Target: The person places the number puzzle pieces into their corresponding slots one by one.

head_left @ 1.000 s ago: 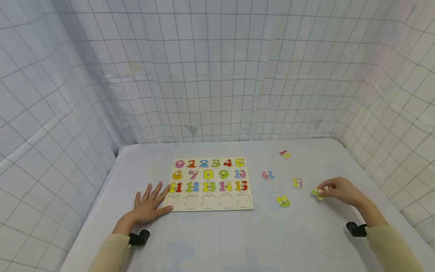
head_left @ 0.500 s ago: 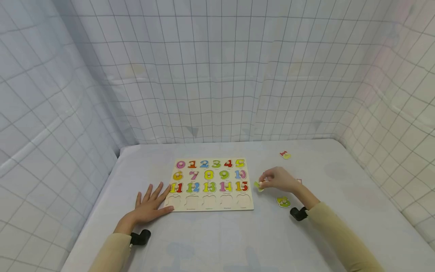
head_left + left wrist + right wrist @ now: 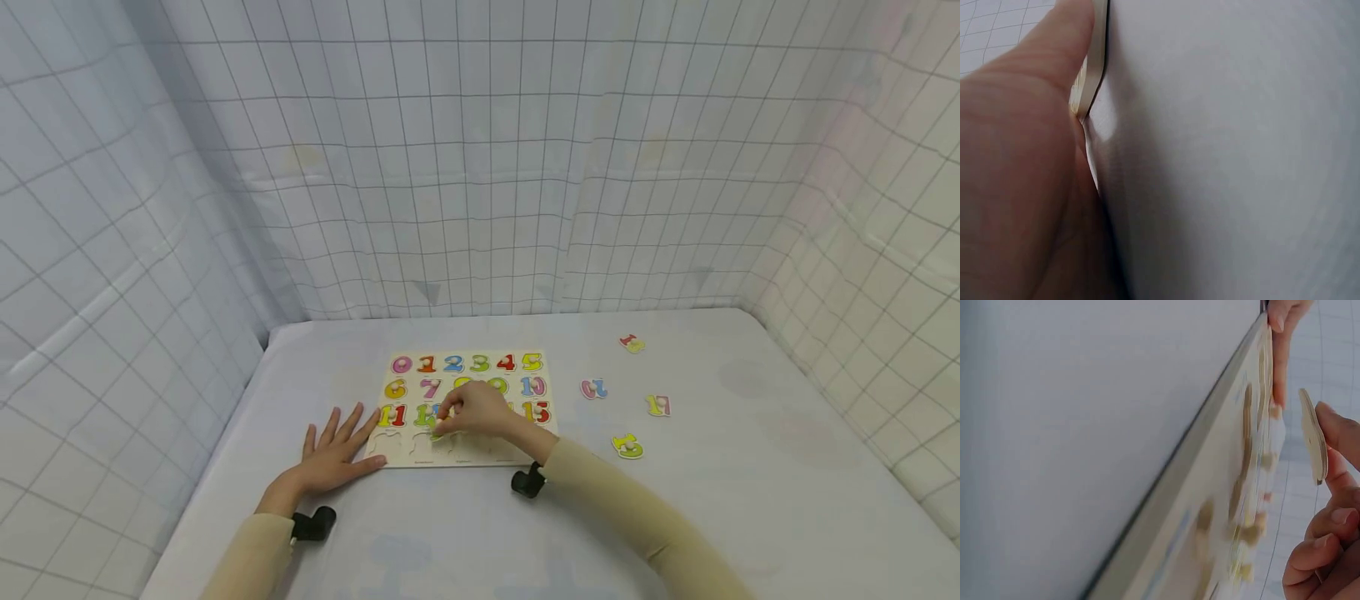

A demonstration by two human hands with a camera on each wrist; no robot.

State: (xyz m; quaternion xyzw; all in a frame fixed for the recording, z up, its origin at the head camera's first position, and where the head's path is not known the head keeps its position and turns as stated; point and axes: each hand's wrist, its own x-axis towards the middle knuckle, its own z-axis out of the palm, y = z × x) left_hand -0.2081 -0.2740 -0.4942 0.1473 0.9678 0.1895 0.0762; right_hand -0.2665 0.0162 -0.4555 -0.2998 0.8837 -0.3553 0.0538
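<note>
Covering most of the view, the pale tabletop (image 3: 675,500) carries a wooden number puzzle board (image 3: 465,408) with loose number pieces (image 3: 627,446) lying well apart to its right. Left hand (image 3: 330,454) rests flat, fingers spread, touching the board's near left corner. Right hand (image 3: 476,412) pinches a small yellow-green piece (image 3: 1313,434), holding it just above the board's bottom row.

We count one puzzle board (image 3: 420,454), four loose number pieces (image 3: 592,388) on the table (image 3: 675,517), one piece (image 3: 1312,434) held, and two hands (image 3: 330,454).
</note>
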